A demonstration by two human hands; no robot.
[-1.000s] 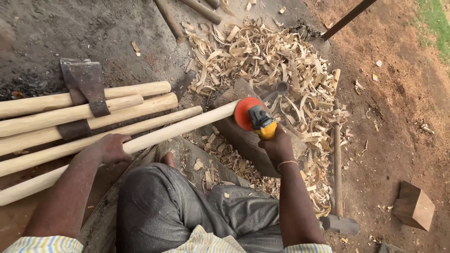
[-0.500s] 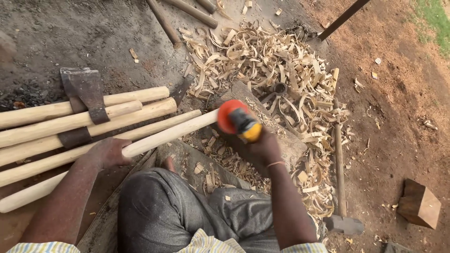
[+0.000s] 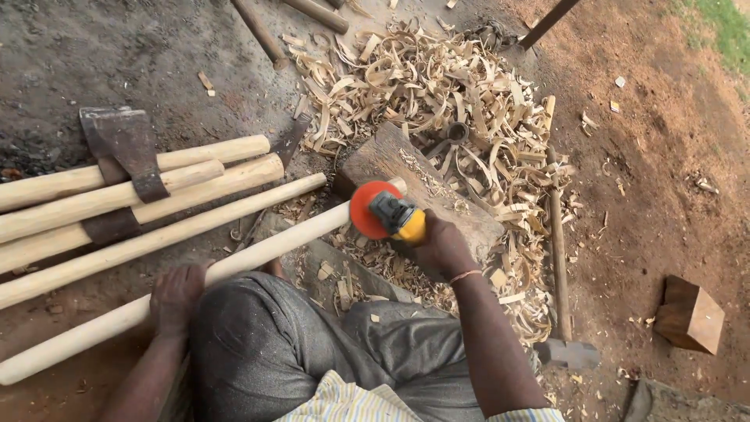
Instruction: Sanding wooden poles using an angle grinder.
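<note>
Seen from above, a person sits on bare ground working a long pale wooden pole. The left hand is closed around the pole, partway along it, pinning it down beside the person's grey-trousered knee. The pole runs diagonally from the lower left up toward the centre, its far end resting on a rough wooden block. The right hand grips a small yellow angle grinder whose round orange-red disc sits against the pole near that far end.

To the left, several more pale poles lie side by side on the dirt, with a rusty axe head lying across them. Behind and around the block spreads a thick heap of curled wood shavings. On the right, a long-handled sledgehammer lies on the ground with its head nearest the person, and a small wooden block sits well apart on the reddish earth.
</note>
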